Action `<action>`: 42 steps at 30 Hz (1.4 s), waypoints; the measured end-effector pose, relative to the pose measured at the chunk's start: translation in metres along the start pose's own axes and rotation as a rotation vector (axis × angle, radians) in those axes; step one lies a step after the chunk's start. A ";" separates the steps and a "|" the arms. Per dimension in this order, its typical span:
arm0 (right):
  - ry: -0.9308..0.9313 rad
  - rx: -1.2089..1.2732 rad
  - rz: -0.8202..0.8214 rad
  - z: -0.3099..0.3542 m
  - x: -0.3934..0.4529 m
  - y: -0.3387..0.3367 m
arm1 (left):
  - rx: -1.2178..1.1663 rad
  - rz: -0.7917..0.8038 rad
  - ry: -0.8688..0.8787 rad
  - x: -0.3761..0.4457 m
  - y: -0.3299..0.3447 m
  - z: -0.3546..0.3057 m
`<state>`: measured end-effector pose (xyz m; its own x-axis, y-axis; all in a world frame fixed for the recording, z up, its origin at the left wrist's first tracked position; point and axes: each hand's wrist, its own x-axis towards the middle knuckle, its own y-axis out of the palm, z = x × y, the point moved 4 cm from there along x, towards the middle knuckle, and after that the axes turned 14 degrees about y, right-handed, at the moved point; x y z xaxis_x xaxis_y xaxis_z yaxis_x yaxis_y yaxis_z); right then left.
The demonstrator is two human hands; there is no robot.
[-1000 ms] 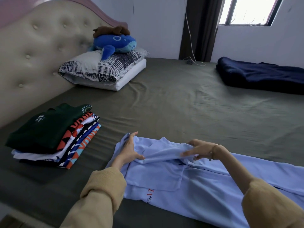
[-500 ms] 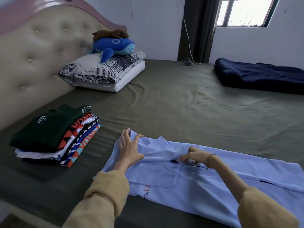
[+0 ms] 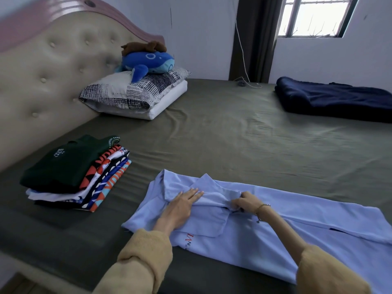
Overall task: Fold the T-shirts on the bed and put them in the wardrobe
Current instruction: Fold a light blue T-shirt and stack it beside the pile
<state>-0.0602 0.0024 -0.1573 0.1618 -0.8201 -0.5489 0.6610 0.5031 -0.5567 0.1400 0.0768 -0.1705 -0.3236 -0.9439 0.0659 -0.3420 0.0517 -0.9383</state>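
Shirt, light blue, lies flat on near edge of bed, sleeve folded in. Left hand presses flat on it, fingers straight. Right hand pinches a fold near the collar, fingers curled. Folded stack lies to the left, well apart.

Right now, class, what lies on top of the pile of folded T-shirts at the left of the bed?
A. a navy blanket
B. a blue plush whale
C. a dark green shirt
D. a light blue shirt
C: the dark green shirt with white lettering tops the pile of folded T-shirts; the whale sits on the pillows.
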 end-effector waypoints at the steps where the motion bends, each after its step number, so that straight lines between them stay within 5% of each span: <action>1: 0.019 -0.042 0.000 -0.001 0.000 0.001 | 0.020 0.012 0.004 -0.001 0.000 0.002; 7: 0.085 -0.258 -0.151 -0.014 -0.004 -0.019 | 0.206 0.028 -0.003 -0.006 -0.008 -0.002; 10: 0.123 -0.220 -0.306 -0.037 -0.010 -0.045 | 0.091 -0.036 0.013 0.001 -0.006 -0.017; 25: 0.544 -0.140 -0.898 -0.229 -0.081 -0.155 | 0.106 0.272 0.080 0.070 0.062 -0.148; 34: 0.608 0.290 -0.969 -0.237 -0.094 -0.177 | 0.054 0.111 -0.019 0.085 0.057 -0.146; 38: 0.684 0.498 -0.785 -0.246 -0.088 -0.186 | 0.083 0.093 -0.086 0.079 0.047 -0.134; 42: 0.447 0.624 -0.642 -0.218 -0.072 -0.189 | 0.098 0.137 -0.065 0.075 0.047 -0.130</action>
<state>-0.3569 0.0254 -0.1486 -0.5667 -0.6436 -0.5144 0.8134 -0.3376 -0.4737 -0.0151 0.0506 -0.1654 -0.3029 -0.9493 -0.0839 -0.2100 0.1523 -0.9658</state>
